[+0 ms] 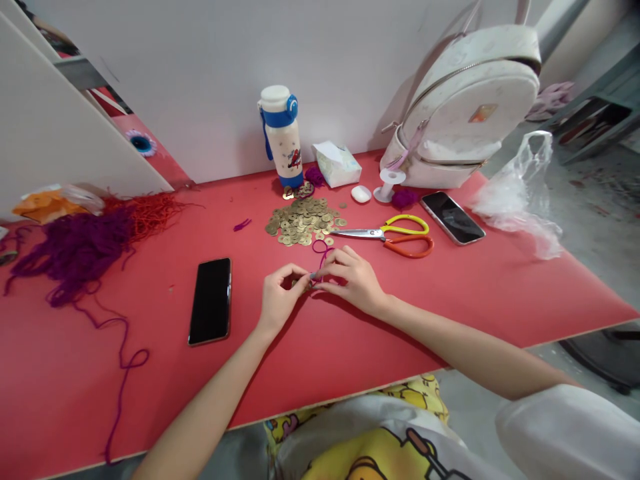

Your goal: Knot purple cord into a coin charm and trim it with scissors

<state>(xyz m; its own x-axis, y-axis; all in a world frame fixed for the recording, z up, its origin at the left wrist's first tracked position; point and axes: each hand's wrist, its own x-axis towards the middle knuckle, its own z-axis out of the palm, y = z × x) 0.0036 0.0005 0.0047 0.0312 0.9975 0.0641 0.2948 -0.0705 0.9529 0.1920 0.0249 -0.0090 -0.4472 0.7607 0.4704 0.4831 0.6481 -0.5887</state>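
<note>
My left hand (pixel 280 300) is closed in a pinch, with a bit of a brass-coloured holed coin (pixel 296 285) showing between thumb and fingers. Facing it, my right hand (pixel 353 281) has thumb and fingertips together on a purple yarn (pixel 323 250) that loops up from the fingers. The fingertips of both hands nearly meet, hiding how yarn and coin join. Just beyond lies a heap of holed brass coins (pixel 303 219). Scissors (pixel 385 233) with a yellow and an orange handle rest right of the heap, blades toward the coins.
Left of my hands is a black phone (pixel 210 301); purple yarn strands (pixel 83 250) spread farther left. A bottle (pixel 285 137), a tissue pack (pixel 340 167), a white spool (pixel 389 185) and a white backpack (pixel 460 113) stand behind. Another phone (pixel 453 217) and a plastic bag (pixel 523 193) lie right.
</note>
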